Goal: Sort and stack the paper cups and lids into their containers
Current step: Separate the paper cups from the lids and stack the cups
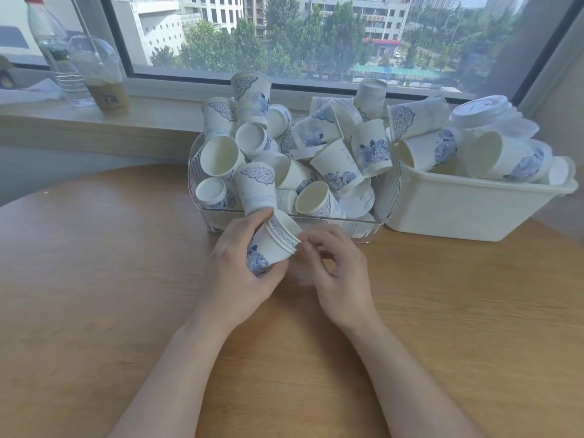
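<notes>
My left hand (240,273) grips a short nested stack of white paper cups with blue prints (275,245), tilted with its mouth toward the upper right, just in front of the clear bin. My right hand (338,273) has its fingers curled, fingertips touching the rims of that stack. The clear plastic bin (390,191) behind the hands is heaped with several loose cups lying at all angles, with white lids (360,200) near its right side. A white plastic tub (458,213) to the right holds more cups and a pile of lids (483,112).
A round wooden table (94,279) carries both containers. On the window sill at the far left stand a clear plastic bottle (53,49) and a domed-lid drink cup (101,77). A window runs behind the containers.
</notes>
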Motion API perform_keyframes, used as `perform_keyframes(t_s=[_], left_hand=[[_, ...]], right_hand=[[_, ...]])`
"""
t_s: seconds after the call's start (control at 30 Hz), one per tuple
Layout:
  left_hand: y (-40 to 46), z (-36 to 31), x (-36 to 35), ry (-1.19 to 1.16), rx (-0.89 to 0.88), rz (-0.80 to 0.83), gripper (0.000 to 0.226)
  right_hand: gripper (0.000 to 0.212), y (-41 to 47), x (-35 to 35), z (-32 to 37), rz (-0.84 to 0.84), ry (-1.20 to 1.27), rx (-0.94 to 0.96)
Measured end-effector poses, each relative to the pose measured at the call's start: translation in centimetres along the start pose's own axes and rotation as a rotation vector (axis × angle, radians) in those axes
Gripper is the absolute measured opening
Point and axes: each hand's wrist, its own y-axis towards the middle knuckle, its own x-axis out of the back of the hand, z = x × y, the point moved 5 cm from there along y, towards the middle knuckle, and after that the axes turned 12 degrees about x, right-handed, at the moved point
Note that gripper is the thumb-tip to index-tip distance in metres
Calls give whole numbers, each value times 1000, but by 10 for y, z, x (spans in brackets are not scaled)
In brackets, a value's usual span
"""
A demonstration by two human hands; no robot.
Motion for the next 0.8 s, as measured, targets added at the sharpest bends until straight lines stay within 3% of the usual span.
perform_keyframes(t_s=[0.43, 0.6, 0.8], left_hand=[[4, 3, 12, -26, 3, 48, 70], [5, 9, 13, -42, 60, 233, 68], [-2, 26, 22, -142, 167, 254, 74]], right_hand=[[16, -4, -3, 2, -21, 51, -32], [16, -5, -3, -4, -33, 69, -89], [19, -4, -9, -8, -8, 95, -114]])
